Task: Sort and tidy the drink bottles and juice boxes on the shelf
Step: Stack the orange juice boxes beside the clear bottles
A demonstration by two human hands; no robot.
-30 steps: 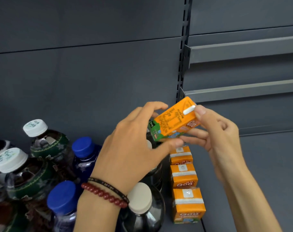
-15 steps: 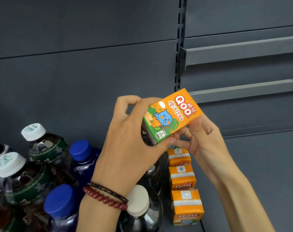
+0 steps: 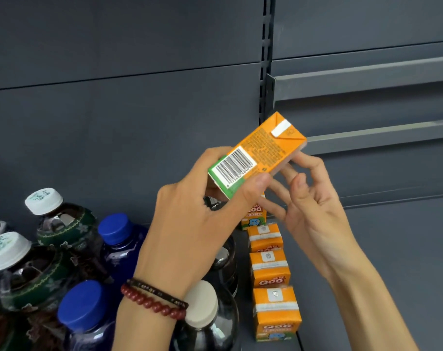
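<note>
An orange juice box (image 3: 260,150) hangs tilted above the row of juice boxes (image 3: 271,272) on the shelf (image 3: 367,274). The left hand (image 3: 190,224) grips it, while the right hand (image 3: 314,211), fingers loose, merely touches its end. A slip could topple the row.

Dark grey back panels (image 3: 114,110) across the whole background, split by a horizontal seam. Right of centre, a slotted upright (image 3: 266,59) running from the top edge downward. Right of it, an upper rail (image 3: 367,79) and a lower rail (image 3: 379,135), both lighter grey, slanting up toward the right edge. Low in the foreground, a red bead bracelet (image 3: 149,302) touching a thin black band (image 3: 157,292), worn side by side.
</note>
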